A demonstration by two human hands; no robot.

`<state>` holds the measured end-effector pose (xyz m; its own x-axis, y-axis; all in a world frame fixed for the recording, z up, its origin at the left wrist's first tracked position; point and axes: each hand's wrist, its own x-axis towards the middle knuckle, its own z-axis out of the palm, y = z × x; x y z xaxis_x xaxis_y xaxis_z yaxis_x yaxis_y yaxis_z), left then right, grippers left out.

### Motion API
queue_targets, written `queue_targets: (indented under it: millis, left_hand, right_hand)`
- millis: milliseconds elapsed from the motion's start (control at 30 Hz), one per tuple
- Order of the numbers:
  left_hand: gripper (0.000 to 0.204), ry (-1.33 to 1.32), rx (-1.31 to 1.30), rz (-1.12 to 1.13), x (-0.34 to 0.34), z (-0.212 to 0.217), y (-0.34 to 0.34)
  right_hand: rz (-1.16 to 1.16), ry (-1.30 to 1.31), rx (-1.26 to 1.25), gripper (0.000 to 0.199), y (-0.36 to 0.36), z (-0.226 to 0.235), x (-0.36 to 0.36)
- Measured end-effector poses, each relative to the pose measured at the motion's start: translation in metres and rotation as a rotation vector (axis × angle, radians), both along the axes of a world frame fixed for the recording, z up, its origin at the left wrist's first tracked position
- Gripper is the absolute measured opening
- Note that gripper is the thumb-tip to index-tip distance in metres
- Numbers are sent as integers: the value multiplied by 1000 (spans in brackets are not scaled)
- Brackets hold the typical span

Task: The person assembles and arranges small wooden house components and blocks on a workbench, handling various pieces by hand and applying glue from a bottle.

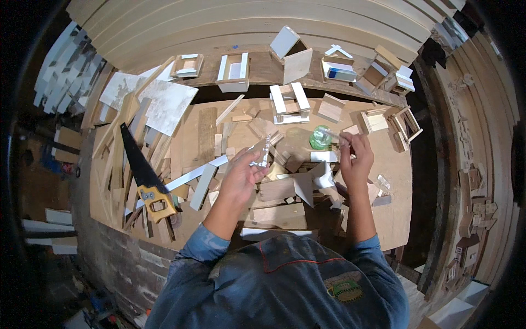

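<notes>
My left hand (241, 174) is closed on a small flat piece (262, 152) with shiny white patches along its edge; its material is not clear. Over the middle right of the table, my right hand (356, 155) pinches a thin pale stick (332, 135). The far end of that stick reaches over a round green see-through container (319, 138), and whether the two touch I cannot tell. Below and between my hands lie wood offcuts, among them a light brown board (276, 189) and a white-faced piece (323, 156).
A handsaw (143, 172) with a yellow handle rests on wood strips at the left. Small box-like wooden pieces, such as an open frame box (290, 103), stand along the far side. A large pale sheet (156, 101) leans at the far left. Clear scraps (383, 182) lie at right.
</notes>
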<state>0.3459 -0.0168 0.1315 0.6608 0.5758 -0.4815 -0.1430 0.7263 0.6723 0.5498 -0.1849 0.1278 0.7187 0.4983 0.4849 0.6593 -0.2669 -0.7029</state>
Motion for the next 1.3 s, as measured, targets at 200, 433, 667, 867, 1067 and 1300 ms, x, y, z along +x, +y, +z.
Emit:
queue_targets:
  millis: [200, 433, 667, 867, 1067, 1300]
  left_hand:
    - [21, 13, 43, -50, 4, -3, 1]
    - [31, 22, 54, -59, 6, 2, 2]
    - [26, -58, -66, -143, 10, 1, -2]
    - [23, -84, -108, -203, 10, 6, -4]
    - [26, -141, -238, -231, 12, 13, -1]
    - [27, -39, -110, -149, 15, -9, 11]
  right_hand:
    - [26, -208, -257, 11, 17, -11, 19]
    - [102, -361, -273, 24, 39, 1, 9]
    - [544, -282, -9, 31, 50, 42, -21]
    - [683, -417, 11, 29, 53, 38, -26]
    - [630, -398, 34, 19, 58, 34, -20]
    - [286, -138, 55, 19, 110, 30, 87]
